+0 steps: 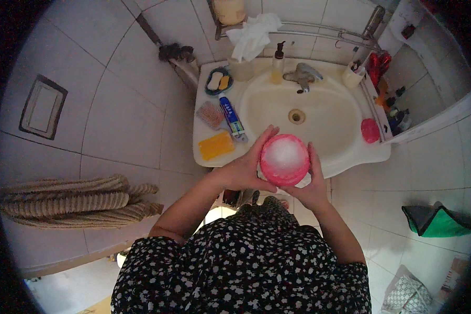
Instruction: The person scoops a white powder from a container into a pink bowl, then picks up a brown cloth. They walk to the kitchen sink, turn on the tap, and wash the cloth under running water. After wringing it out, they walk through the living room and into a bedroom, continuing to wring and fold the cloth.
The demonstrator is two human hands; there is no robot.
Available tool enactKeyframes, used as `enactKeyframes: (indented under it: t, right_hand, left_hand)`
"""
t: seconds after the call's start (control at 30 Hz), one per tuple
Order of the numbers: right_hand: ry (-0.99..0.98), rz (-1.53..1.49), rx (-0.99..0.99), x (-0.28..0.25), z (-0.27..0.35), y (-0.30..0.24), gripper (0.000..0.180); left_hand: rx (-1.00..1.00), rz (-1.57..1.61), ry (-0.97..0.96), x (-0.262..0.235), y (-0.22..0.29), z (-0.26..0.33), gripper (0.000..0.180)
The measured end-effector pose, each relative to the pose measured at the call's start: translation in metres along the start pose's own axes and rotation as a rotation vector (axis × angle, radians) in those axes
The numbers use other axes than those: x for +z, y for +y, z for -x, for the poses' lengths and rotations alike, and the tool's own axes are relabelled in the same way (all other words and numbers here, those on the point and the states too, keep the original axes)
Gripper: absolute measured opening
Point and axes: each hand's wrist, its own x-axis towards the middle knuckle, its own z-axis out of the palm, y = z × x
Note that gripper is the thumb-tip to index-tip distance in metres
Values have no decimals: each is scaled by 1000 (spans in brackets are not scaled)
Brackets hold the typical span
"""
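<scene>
The head view is looking straight down on a person standing at a cream washbasin (350, 157), both hands raised in front of the body and holding a round pink container (284, 159) with a pale, whitish top face. The left hand (244, 168) is cupping the container's left side, its fingers (265, 137) curling up and over the far rim. The right hand (313, 184) is cradling it from the right and beneath, thumb lying along the rim. Both sets of fingers are closed snugly around the container, so it is resting between the palms, hovering just in front of the basin's near edge and above the patterned dress.

To handle this well, I judge that the grip should be staying even on both sides, with the container kept level so nothing on its top is tipping out, and held over the basin rather than over the floor. If the top is a lid, one hand would be better steadying the body low down while the other works the rim.

On the basin's left ledge a yellow soap bar (216, 145), a pink brush (210, 114), a blue tube (232, 118) and a soap dish (218, 81) are lying, well apart from the hands. A small pink round object (370, 130) is sitting on the right ledge.
</scene>
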Motion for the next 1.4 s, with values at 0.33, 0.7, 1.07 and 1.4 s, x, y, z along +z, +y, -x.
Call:
enactKeyframes:
  t: [0.33, 0.7, 1.07, 1.4]
  right_hand:
    - [-116, 126, -50, -19, -11, 20, 115]
    - [280, 1120, 455, -220, -72, 191, 78]
    - [177, 978, 546, -207, -85, 200, 92]
    - [180, 380, 345, -181, -89, 171, 96]
  left_hand:
    - [-43, -82, 181, 23, -33, -10, 128]
    - [-215, -38, 384, 24, -38, 0, 111]
    - [-222, 29, 547, 39, -42, 12, 107]
    - [-141, 117, 568, 46, -24, -5, 103]
